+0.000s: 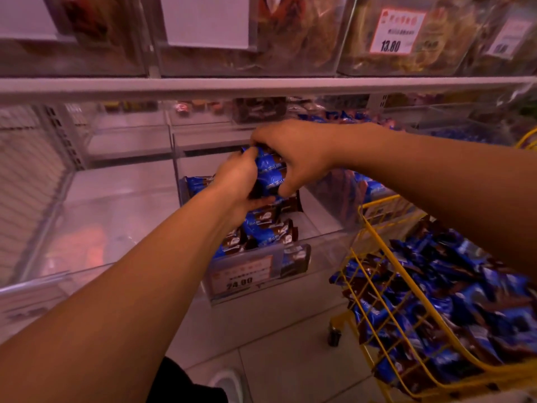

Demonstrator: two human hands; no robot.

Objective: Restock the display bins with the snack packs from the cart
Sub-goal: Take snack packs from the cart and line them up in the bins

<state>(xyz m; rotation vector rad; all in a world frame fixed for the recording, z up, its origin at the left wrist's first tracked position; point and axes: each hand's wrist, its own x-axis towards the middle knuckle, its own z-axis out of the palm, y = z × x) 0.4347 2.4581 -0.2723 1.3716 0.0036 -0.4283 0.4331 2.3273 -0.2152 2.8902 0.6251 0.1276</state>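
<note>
Both of my hands hold one stack of blue-and-brown snack packs (268, 177) above a clear display bin (322, 225) on the lower shelf. My left hand (236, 184) grips the stack from the left and below. My right hand (293, 154) curls over it from the top and right. In the bin below lie several more of the same packs (263, 231), piled toward its left side. A yellow wire cart (386, 312) at the right is heaped with the same blue packs (453, 301).
A price tag reading 24.80 (241, 276) hangs on the bin's front. An empty-looking clear bin (96, 222) stands to the left. Upper shelf bins (392, 39) hold other snacks behind a 13.80 tag. Tiled floor and my shoe (229, 382) lie below.
</note>
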